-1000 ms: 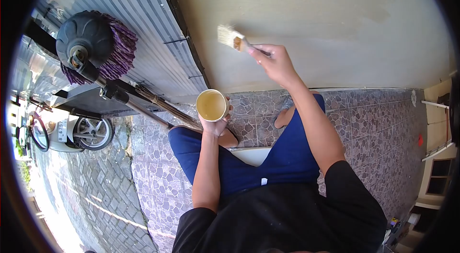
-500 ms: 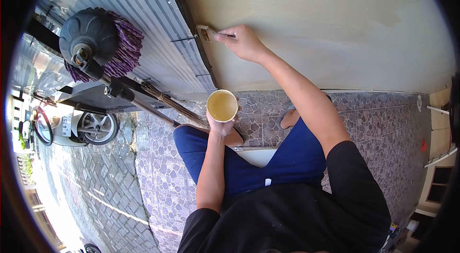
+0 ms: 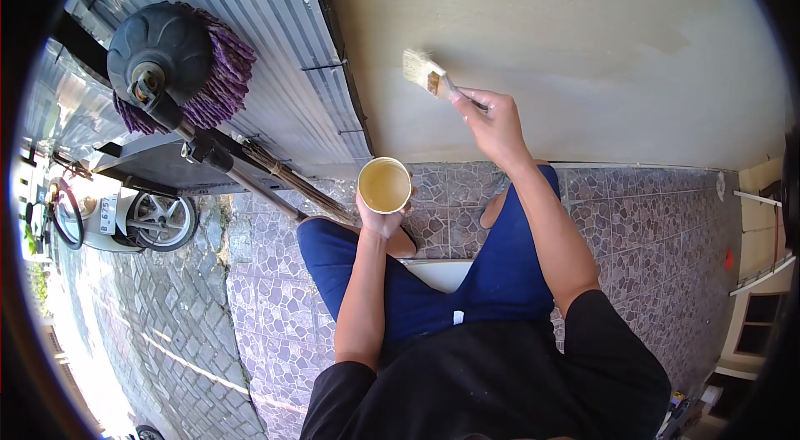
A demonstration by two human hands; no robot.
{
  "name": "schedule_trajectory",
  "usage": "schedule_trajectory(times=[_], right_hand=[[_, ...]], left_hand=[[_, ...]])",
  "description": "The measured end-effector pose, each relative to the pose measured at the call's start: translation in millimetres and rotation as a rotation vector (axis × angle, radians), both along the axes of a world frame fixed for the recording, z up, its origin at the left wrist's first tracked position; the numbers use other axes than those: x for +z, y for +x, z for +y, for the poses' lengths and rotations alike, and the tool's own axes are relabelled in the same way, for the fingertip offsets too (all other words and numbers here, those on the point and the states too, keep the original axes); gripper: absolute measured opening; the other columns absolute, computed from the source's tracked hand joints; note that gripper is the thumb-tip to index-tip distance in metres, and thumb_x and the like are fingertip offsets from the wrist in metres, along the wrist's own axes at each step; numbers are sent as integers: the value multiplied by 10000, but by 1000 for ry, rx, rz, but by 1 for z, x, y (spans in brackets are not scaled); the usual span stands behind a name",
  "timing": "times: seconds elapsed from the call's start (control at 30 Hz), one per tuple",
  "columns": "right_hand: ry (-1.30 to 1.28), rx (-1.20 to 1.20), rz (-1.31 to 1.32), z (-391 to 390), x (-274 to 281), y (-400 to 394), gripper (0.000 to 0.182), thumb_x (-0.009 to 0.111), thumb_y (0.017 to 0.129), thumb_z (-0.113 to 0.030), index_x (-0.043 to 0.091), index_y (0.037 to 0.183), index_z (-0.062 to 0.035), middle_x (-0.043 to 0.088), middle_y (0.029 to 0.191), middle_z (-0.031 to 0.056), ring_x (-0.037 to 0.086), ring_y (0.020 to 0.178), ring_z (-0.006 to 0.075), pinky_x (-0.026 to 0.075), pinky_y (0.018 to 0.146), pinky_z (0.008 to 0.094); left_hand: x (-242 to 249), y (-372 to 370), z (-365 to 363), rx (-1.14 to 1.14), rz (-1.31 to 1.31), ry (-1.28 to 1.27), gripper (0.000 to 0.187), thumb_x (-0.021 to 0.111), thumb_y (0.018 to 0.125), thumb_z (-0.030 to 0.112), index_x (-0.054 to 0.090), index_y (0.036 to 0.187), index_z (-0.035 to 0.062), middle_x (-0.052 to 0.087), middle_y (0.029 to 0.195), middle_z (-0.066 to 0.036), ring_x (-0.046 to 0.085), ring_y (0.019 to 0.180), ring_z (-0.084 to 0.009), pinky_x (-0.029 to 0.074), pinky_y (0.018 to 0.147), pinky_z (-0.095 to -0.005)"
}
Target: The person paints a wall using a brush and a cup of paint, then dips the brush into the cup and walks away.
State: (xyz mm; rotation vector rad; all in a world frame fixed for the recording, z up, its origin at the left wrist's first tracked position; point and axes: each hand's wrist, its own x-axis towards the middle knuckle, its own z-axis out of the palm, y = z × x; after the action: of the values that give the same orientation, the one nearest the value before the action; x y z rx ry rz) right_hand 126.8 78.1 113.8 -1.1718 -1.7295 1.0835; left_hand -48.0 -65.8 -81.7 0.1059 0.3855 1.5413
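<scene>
My left hand (image 3: pixel 383 221) is wrapped round a cup of pale yellow paint (image 3: pixel 385 186), held upright between my knees with its open top facing me. In my right hand (image 3: pixel 494 125) is a flat paintbrush (image 3: pixel 435 81), gripped by its handle. Its pale, paint-coated bristles point up and left and overlap the beige wall (image 3: pixel 533 32) in this view. A darker, wet-looking patch shows on the wall toward the right.
Left of the wall stands a corrugated metal panel (image 3: pixel 258 32) with a dark edge. A purple mop (image 3: pixel 221 73) and a stick broom (image 3: pixel 292 177) lean there. I sit on a white seat (image 3: pixel 442 275) over stone-patterned tiles (image 3: pixel 617 223). A motorbike (image 3: pixel 137 219) is parked at left.
My right hand has drawn the brush away from the wall's dark left edge, moving right and slightly down. My left hand keeps the cup in nearly the same place.
</scene>
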Motion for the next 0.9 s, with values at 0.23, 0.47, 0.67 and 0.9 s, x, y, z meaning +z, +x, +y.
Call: schedule_trajectory(times=[0.23,0.47,0.67,0.9], right_hand=[[156,240,-93,41,21,-68,368,685,1000,-279,740,1187,34,651,724,27,559,691,71,463,613,274],[240,186,-77,43,30,-72,402,675,994,-307,731,1179,45,773,923,186,701,788,167,560,780,355],[172,-66,-16,11,25,-3,364,675,1008,-282,742,1182,31,603,673,-11,472,617,50,436,553,277],[148,128,-120,15,42,-68,351,673,998,-275,746,1164,25,639,670,58,533,645,82,481,622,297]], left_hand=[[-9,4,3,-43,-9,92,573,508,990,555,564,1345,110,621,1249,-210,675,943,-380,565,541,-325],[-9,7,8,-56,-10,82,568,509,988,554,564,1346,117,623,1251,-211,675,944,-377,565,549,-326],[-13,5,4,-48,8,63,569,505,985,557,571,1341,117,630,1248,-217,673,932,-379,565,545,-331],[-12,7,4,-55,-19,56,596,506,974,581,572,1341,116,632,1254,-215,678,931,-383,569,542,-329]])
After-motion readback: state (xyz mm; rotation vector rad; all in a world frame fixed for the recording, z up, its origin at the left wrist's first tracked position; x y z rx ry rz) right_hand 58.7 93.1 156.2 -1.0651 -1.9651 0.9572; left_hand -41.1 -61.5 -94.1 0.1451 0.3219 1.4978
